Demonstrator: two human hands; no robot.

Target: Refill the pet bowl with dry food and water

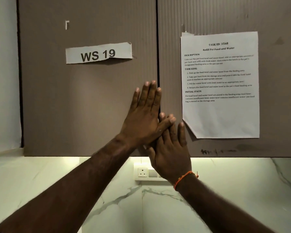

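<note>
Brown cabinet doors (pixel 91 106) lie behind both hands' straight, overlapping fingers (pixel 149 96); no bowl visible, so nothing looks begun.

The view ahead is closed off by two shut cabinet doors, the left door (pixel 84 98) and the right door (pixel 275 98), met at a narrow vertical seam (pixel 158 47). The lower seam is covered by the left hand (pixel 144 118) and right hand (pixel 170 150), laid flat with straight fingers and overlapped. A "WS 19" label (pixel 98 53) and a task sheet (pixel 220 84) are taped flat to the doors. Open room is seen beneath the doors, before the marble wall (pixel 57 179) with its socket plate (pixel 144 172), crossed by both forearms.
</note>
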